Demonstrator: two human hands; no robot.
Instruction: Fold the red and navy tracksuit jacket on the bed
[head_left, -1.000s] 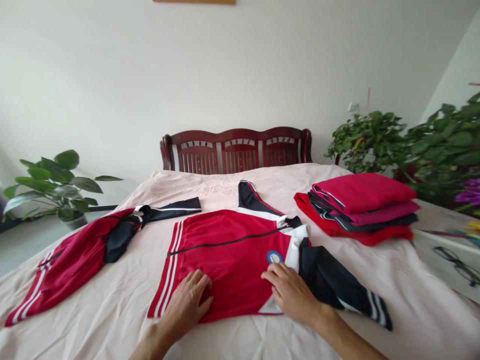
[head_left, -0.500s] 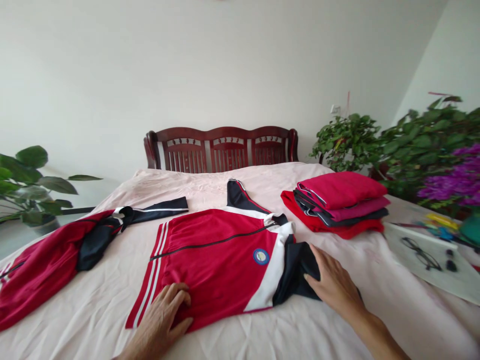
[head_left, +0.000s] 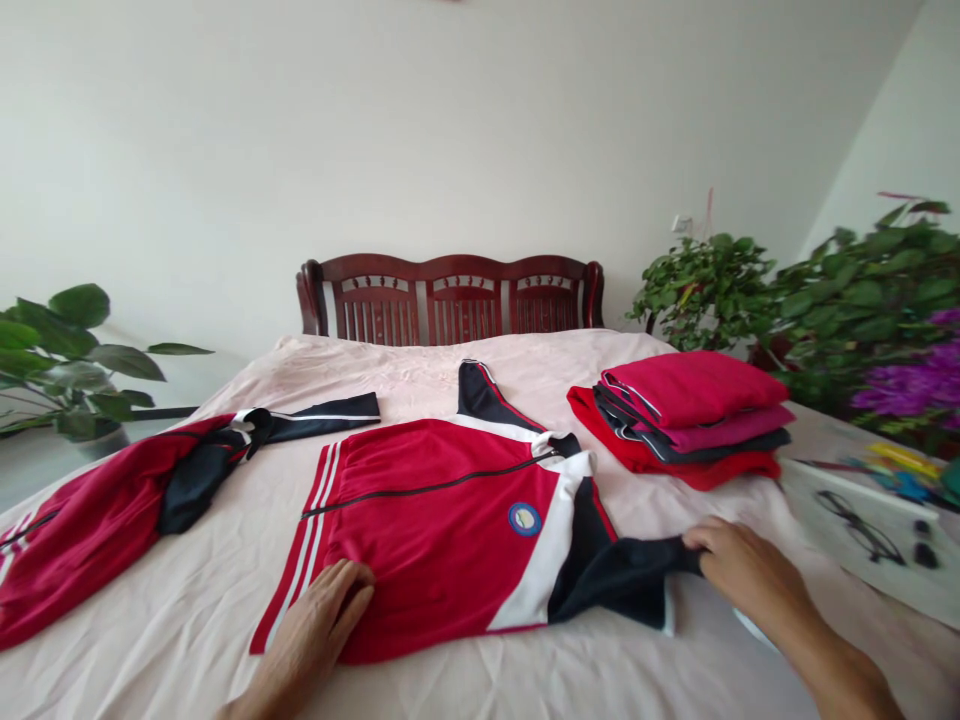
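Well, right hand (head_left: pixel 750 568) pinches and part-hides the sleeve (head_left: pixel 634 578). I can't tell if left hand (head_left: pixel 321 612) grips the jacket (head_left: pixel 442 535).

The bed (head_left: pixel 405 372), under a creased pale-pink sheet (head_left: pixel 199 600), bore a spread-out red jacket (head_left: pixel 442 540) in the middle, a second jacket (head_left: pixel 105 525) at left and a stack of folded clothes (head_left: pixel 697 400) at right.

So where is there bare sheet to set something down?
Bare sheet shows between headboard and far sleeve, and between the spread jacket and left jacket. It's crowded at right: folded stack, glasses, right hand holding the near sleeve.
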